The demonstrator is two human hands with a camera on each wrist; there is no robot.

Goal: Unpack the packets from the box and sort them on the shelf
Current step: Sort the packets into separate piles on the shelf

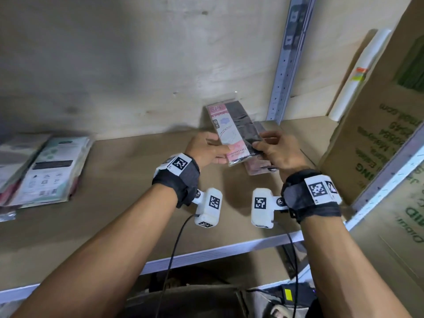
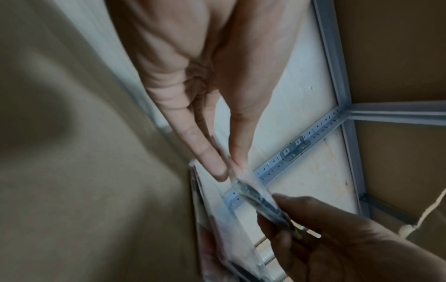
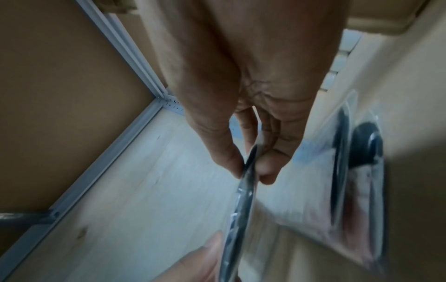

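I am pinching the pink packet [image 1: 231, 134] with my left hand [image 1: 206, 149] and right hand [image 1: 274, 150], centre frame above the shelf [image 1: 128, 180]; I should be lowering it squarely onto the packets beneath [image 1: 257, 168]

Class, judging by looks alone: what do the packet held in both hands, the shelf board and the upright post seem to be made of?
Pink-and-black packet: seemingly clear glossy plastic film, since it shows glare and wrinkles. Tan shelf board: matte, probably fibreboard or plywood. Pale grey perforated upright post: likely painted metal, given its punched holes.
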